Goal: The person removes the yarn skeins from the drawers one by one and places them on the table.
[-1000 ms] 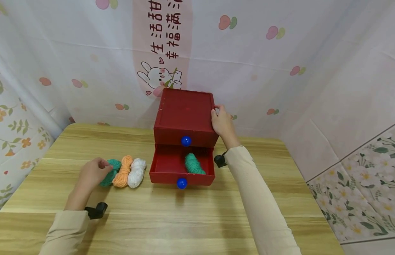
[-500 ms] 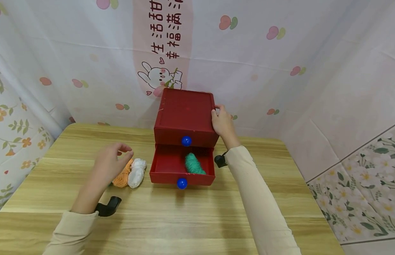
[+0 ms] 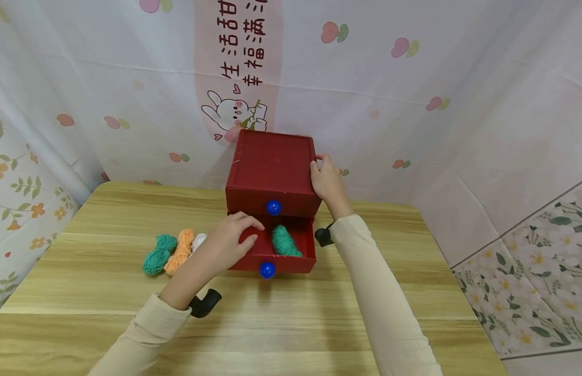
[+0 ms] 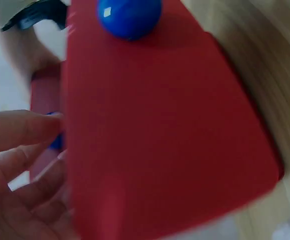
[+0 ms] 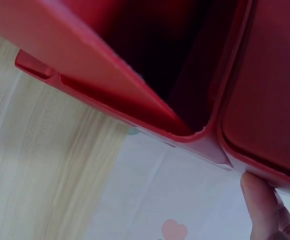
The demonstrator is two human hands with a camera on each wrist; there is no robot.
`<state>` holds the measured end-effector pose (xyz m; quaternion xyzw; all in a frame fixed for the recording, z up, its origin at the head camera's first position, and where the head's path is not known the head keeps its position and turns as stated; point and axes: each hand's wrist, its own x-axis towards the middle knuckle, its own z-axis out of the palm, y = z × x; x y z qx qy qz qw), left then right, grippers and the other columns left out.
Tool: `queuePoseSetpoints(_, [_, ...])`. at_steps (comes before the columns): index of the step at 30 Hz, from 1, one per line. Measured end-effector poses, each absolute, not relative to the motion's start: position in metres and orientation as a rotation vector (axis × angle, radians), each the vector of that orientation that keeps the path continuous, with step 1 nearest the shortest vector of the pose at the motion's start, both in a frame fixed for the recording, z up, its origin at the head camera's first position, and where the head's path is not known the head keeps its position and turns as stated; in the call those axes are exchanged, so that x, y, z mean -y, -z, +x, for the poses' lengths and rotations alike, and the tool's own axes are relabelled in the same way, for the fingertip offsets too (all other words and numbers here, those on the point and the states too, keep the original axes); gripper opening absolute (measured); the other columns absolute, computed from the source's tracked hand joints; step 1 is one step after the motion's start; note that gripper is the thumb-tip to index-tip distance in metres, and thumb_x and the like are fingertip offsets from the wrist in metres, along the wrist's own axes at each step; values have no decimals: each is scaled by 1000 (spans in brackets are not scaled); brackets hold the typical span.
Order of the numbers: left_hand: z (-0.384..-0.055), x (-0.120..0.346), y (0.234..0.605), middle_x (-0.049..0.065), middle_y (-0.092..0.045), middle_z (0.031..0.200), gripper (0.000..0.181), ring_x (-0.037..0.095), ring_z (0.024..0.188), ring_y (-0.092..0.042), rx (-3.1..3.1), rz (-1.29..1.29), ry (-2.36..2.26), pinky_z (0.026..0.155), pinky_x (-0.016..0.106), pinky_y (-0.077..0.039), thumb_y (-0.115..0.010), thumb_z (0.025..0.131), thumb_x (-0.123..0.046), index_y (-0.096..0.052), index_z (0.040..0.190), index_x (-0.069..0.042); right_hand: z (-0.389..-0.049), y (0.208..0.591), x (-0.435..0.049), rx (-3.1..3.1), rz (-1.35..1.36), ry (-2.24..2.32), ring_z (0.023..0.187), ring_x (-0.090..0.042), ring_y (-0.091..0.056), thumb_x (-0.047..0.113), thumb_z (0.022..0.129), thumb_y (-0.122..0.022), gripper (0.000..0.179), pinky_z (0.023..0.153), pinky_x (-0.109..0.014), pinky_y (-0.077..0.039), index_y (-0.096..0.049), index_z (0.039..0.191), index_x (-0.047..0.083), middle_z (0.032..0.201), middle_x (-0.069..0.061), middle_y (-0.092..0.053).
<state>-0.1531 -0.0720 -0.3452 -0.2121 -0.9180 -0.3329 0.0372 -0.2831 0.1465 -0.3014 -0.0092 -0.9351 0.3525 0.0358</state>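
Observation:
My left hand is over the left part of the pulled-out lower drawer, its fingers loosely bent and holding nothing. A teal yarn skein lies inside that drawer, just right of my fingertips. In the left wrist view, the fingers show beside the red drawer front with its blue knob. My right hand rests against the upper right edge of the red two-drawer cabinet; its thumb touches that edge in the right wrist view.
Left of the cabinet lie a green skein, an orange skein and a white skein, the white one mostly hidden by my left forearm. The upper drawer is closed. A printed curtain hangs behind the wooden table.
My left hand has moved right, from beside the green skein, across the orange and white ones, to the lower drawer. The skeins stay where they were. My right hand has not moved.

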Motion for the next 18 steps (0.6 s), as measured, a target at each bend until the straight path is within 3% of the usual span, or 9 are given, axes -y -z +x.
queuePoseSetpoints(7, [-170,53,355,8,-58,124,30,30,118,-51,2830,-844,1129,93,45,-46,-59,87,-2,-64,114,-12,-283,302,-147,2872,-27,-1084,110,-30,-54,33,101,-29,48,93,-45,-43,-30,143,10,131,-17,-51])
queuePoseSetpoints(11, [-180,48,359,9,-56,130,37,29,120,-50,2844,-942,1276,79,32,-50,-58,84,4,-63,118,-11,-284,302,-146,2868,-35,-1068,110,-29,-55,33,100,-30,47,93,-45,-42,-31,143,11,130,-16,-52])
queuePoseSetpoints(14, [-187,45,364,8,-54,132,42,28,121,-49,2883,-1016,1325,76,27,-49,-58,83,6,-62,121,-12,-285,303,-146,2863,-35,-1063,110,-30,-55,33,100,-30,47,93,-45,-42,-32,142,11,129,-17,-53])
queuePoseSetpoints(18, [-194,43,369,6,-54,134,45,29,128,-44,2943,-1135,1363,93,37,-46,-56,82,8,-61,122,-12,-284,304,-146,2865,-33,-1062,111,-31,-54,33,101,-30,47,93,-46,-42,-31,142,11,130,-17,-52])
